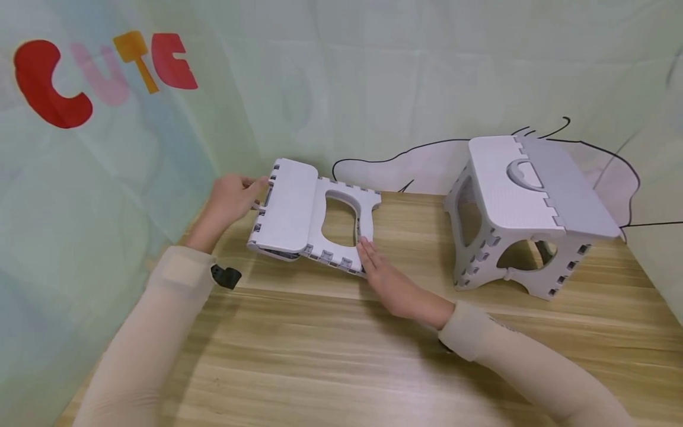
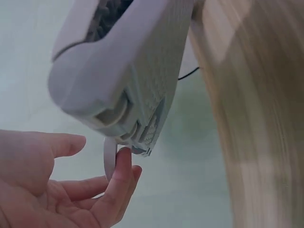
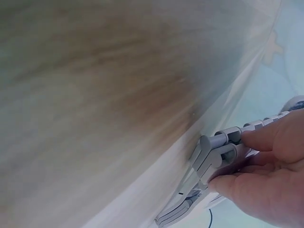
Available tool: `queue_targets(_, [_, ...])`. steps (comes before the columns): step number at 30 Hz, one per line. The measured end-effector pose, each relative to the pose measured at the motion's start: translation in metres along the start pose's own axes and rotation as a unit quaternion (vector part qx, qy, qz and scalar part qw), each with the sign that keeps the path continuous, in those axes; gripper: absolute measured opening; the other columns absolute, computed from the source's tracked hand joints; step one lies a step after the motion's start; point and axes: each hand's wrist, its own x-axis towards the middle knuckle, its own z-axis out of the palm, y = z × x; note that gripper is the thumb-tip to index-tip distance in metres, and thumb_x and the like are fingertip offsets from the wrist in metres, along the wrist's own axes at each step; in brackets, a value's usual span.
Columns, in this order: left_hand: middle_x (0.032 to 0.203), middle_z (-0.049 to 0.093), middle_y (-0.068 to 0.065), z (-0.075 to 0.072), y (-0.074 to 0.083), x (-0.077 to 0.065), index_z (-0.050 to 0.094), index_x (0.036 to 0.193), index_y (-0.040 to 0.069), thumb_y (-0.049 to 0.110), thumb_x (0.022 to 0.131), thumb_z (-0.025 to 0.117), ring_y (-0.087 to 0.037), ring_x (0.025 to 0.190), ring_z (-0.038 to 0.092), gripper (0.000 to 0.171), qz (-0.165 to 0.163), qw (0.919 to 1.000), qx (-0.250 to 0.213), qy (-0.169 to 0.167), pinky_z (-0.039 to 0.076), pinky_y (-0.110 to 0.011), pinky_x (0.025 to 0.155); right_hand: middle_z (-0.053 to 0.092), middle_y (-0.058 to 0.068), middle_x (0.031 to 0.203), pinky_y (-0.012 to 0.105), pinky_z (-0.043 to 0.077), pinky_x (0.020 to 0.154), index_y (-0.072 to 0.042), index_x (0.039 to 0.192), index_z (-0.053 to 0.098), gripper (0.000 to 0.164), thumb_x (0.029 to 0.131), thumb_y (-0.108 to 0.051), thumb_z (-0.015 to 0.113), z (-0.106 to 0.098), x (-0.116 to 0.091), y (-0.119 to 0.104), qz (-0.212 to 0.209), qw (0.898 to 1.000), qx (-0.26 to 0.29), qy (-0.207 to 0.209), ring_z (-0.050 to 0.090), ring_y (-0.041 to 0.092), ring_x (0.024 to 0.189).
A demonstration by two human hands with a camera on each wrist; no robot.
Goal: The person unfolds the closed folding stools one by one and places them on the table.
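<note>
A white and grey folding step stool [image 1: 290, 204] lies partly folded on the table, one white seat panel and a leg frame with a large cutout facing up. At its left edge my left hand [image 1: 233, 198] has its fingers hooked round the pale carry handle [image 2: 109, 156], the thumb held apart from it. My right hand [image 1: 392, 284] grips the foot end of the leg frame on the right. In the right wrist view, the fingers pinch the notched, hinged edge [image 3: 228, 152] of the stool, with some fingers hidden behind it.
A second folding stool [image 1: 512, 190], unfolded and upright, stands at the right, its top half white and half grey. Behind runs a pale printed cloth [image 1: 384, 77] with coloured letters on its left part. The wood-grain table [image 1: 320, 356] extends toward me.
</note>
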Motion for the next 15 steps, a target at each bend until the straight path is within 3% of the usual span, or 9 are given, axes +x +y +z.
queue_targets(7, [0.111, 0.067, -0.026, -0.006, 0.019, -0.003, 0.057, 0.136, -0.006, 0.044, 0.104, 0.047, -0.038, 0.094, 0.067, 0.06, 0.017, 0.9994, -0.025, 0.018, 0.051, -0.045, 0.077, 0.014, 0.041, 0.153, 0.052, 0.027, 0.113, 0.022, 0.146, 0.018, 0.064, 0.088, 0.026, 0.042, 0.001, -0.006, 0.001, -0.001, 1.0, 0.001, 0.025, 0.017, 0.049, 0.144])
queue_targets(15, [0.122, 0.064, -0.022, -0.009, 0.037, -0.006, 0.056, 0.138, -0.003, 0.039, 0.104, 0.051, -0.032, 0.094, 0.067, 0.054, 0.033, 0.9982, -0.034, 0.037, 0.051, -0.041, 0.076, 0.012, 0.04, 0.154, 0.053, 0.029, 0.112, 0.02, 0.148, 0.015, 0.058, 0.101, 0.007, 0.046, 0.001, -0.01, 0.001, 0.022, 0.999, 0.031, 0.038, 0.018, 0.047, 0.145])
